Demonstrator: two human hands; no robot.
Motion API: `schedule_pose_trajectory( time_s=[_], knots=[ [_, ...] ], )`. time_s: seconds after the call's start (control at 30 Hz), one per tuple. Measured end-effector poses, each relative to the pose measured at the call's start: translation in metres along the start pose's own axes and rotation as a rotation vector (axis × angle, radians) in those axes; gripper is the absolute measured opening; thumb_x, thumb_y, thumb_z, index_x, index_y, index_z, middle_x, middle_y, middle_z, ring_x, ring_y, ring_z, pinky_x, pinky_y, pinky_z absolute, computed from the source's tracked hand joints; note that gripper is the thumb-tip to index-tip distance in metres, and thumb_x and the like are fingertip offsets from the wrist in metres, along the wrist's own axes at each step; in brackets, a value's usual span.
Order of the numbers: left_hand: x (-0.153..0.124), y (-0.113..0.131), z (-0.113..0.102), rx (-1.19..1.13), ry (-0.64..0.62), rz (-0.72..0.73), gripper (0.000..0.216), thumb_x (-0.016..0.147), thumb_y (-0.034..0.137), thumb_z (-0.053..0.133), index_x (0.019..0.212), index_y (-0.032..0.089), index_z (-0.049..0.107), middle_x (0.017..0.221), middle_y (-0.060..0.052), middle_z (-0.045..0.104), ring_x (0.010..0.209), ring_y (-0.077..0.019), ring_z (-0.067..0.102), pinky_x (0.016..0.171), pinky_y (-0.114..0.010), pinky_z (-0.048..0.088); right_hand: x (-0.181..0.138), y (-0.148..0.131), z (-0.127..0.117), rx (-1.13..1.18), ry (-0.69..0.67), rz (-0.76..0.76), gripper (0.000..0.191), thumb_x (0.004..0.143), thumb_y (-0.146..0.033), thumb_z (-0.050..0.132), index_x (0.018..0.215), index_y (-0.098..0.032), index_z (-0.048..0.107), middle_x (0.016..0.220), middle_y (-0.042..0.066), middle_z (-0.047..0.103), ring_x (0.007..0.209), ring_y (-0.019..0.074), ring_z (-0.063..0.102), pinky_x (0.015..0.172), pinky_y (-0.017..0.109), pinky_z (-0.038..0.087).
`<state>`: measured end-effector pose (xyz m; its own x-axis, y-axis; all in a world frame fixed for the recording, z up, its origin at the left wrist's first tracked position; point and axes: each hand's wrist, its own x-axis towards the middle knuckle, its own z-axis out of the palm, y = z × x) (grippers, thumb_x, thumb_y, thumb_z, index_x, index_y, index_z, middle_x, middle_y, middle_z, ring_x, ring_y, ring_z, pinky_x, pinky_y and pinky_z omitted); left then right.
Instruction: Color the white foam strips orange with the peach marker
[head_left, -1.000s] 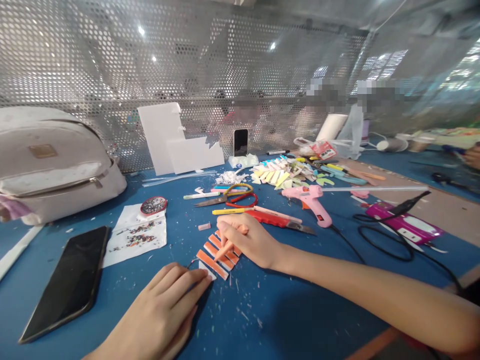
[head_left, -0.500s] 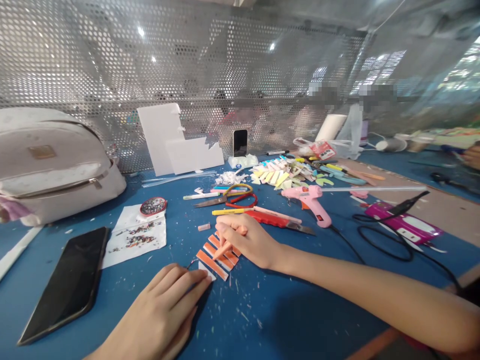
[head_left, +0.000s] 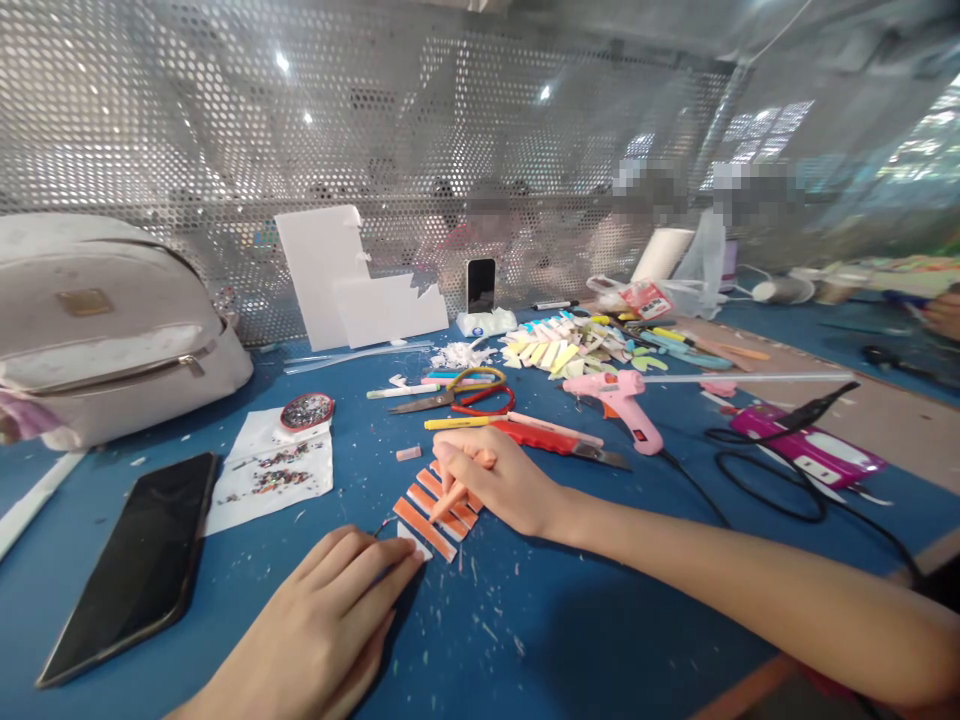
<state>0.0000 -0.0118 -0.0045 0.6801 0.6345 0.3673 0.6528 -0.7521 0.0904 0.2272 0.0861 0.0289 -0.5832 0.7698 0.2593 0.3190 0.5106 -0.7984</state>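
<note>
My right hand [head_left: 499, 478] grips an orange marker [head_left: 451, 500], its tip down on a small white piece striped with orange [head_left: 424, 528]. Fingers of my left hand [head_left: 330, 600] are bent and close together, with their tips pinning the piece's white near end [head_left: 414, 541] to the table. Part of the striped piece lies hidden under my right hand. Just beyond it rests a small pale pink cap [head_left: 409, 454].
Behind my right hand lie scissors [head_left: 424, 402], a red utility knife [head_left: 544, 440], a yellow marker [head_left: 465, 423] and a pink glue gun [head_left: 619, 398]. A phone [head_left: 131, 570], glitter on white paper [head_left: 319, 470] and a backpack [head_left: 112, 340] are at left. Coloured strips [head_left: 559, 345] pile up behind.
The marker in my right hand has shifted very slightly to the right on the striped piece. My left hand stays where it was.
</note>
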Motion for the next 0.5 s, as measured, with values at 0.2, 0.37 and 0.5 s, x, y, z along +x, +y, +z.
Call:
schedule_pose_trajectory(
  time_s=[0.2, 0.37, 0.5],
  knots=[
    [-0.0002, -0.0003, 0.0001, -0.008, 0.012, 0.018, 0.048, 0.092, 0.005, 0.04, 0.136, 0.018, 0.054, 0.126, -0.006, 0.064, 0.102, -0.0185, 0.059, 0.091, -0.03, 0.054, 0.0, 0.001, 0.0003, 0.001, -0.008, -0.015, 0.053, 0.103, -0.051, 0.036, 0.063, -0.017, 0.047, 0.063, -0.002, 0.045, 0.06, 0.0117, 0.055, 0.057, 0.026, 0.03],
    [0.0005, -0.0014, 0.001, -0.012, 0.025, -0.008, 0.047, 0.092, 0.006, 0.041, 0.135, 0.02, 0.055, 0.125, -0.006, 0.065, 0.102, -0.0172, 0.061, 0.093, -0.028, 0.053, 0.0012, -0.0005, -0.0003, -0.038, -0.005, -0.021, 0.052, 0.102, -0.049, 0.034, 0.062, -0.018, 0.046, 0.062, -0.001, 0.046, 0.059, 0.012, 0.049, 0.057, 0.027, 0.029],
    [-0.0005, -0.0046, 0.0056, -0.012, 0.073, 0.046, 0.047, 0.091, 0.008, 0.04, 0.134, 0.018, 0.055, 0.122, -0.007, 0.066, 0.099, -0.0175, 0.061, 0.089, -0.028, 0.054, 0.0021, -0.0017, -0.0002, -0.079, -0.001, -0.029, 0.049, 0.102, -0.048, 0.035, 0.062, -0.019, 0.04, 0.062, -0.002, 0.045, 0.059, 0.0119, 0.044, 0.058, 0.029, 0.027]
  ],
)
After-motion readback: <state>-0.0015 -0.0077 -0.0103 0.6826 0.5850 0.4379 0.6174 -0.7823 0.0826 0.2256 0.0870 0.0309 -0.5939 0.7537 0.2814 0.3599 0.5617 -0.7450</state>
